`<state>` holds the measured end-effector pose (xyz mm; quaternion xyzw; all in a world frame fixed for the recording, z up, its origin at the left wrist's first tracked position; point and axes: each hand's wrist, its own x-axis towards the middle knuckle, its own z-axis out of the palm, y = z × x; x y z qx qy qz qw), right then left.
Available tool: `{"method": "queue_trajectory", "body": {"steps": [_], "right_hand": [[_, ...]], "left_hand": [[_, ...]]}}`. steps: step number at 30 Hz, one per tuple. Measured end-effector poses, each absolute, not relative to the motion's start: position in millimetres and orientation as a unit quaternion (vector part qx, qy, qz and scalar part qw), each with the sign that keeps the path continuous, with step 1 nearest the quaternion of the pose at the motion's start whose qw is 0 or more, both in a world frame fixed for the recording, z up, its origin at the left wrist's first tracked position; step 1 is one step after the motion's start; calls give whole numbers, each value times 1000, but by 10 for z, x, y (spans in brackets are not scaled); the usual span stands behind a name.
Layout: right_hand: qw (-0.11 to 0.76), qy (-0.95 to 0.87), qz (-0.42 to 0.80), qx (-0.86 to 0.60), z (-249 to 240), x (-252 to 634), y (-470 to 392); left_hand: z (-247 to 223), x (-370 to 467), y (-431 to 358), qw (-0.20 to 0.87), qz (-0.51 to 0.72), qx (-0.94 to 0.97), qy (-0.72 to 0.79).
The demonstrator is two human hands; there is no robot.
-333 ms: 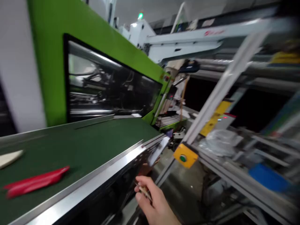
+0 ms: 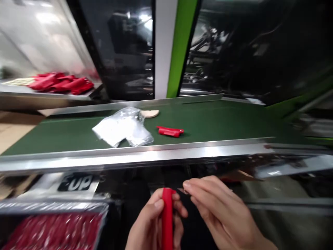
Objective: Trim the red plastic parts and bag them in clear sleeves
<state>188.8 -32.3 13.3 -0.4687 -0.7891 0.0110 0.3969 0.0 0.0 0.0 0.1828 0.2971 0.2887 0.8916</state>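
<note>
Left hand [image 2: 152, 225] has its grip closed on a red plastic part [image 2: 168, 218] held upright below the conveyor belt [image 2: 221, 121], right hand [image 2: 221, 211] pinching a thin blade [image 2: 182, 190] at its top; trimming looks barely begun, another red part [image 2: 170, 131] waits on belt.

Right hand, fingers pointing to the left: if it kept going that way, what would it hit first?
The right hand points its fingertips at the top of the red plastic piece held upright in the left hand. That piece comes first; a small gap seems to remain, though depth is unclear.
</note>
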Motion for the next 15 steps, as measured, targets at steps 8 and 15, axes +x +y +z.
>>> {"method": "queue_trajectory", "body": {"steps": [8, 15], "right_hand": [[302, -848, -26, -435, 109, 1670, -278], [299, -845, -20, -444, 85, 1659, -340]], "left_hand": [[23, -164, -152, 865, 357, 198, 292], [-26, -195, -194, 857, 371, 196, 300]]}}
